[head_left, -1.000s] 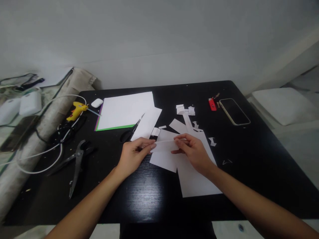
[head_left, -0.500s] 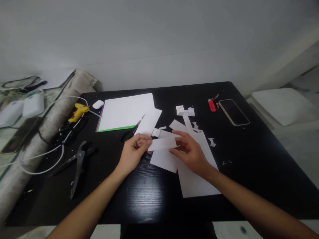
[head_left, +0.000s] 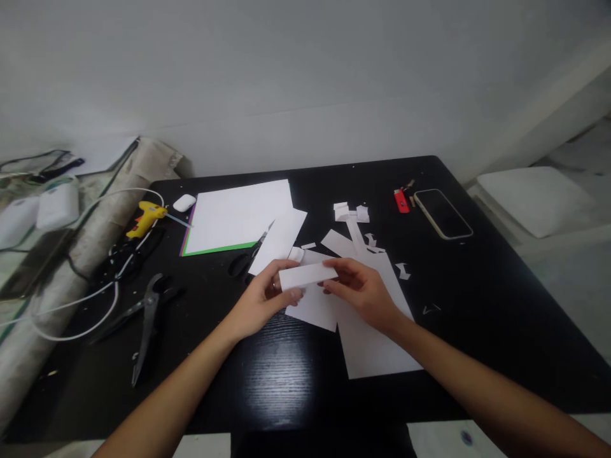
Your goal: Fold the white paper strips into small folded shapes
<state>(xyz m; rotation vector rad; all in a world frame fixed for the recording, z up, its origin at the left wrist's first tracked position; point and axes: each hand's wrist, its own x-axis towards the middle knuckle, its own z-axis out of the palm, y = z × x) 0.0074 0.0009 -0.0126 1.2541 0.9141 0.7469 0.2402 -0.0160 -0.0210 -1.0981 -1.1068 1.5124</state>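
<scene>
A folded white paper strip [head_left: 308, 275] is held just above a black table [head_left: 477, 305] between both hands. My left hand [head_left: 261, 301] pinches its left end with thumb and fingers closed. My right hand [head_left: 363, 291] grips the right end, fingers curled over the top edge. Under the hands lie larger white paper sheets [head_left: 367, 331], one reaching toward the table's near edge. Small white paper scraps [head_left: 356, 219] are scattered beyond the hands.
A stack of white sheets with green and purple edges [head_left: 238, 216] lies at the back. Black scissors [head_left: 245, 261] peek out beneath paper. Pliers [head_left: 147, 312], a yellow glue gun [head_left: 146, 216] and cables sit left. A red lighter [head_left: 400, 200] and phone [head_left: 443, 214] lie right.
The paper strip has turned from edge-on to showing its broad face, and both hands have shifted slightly left while gripping it.
</scene>
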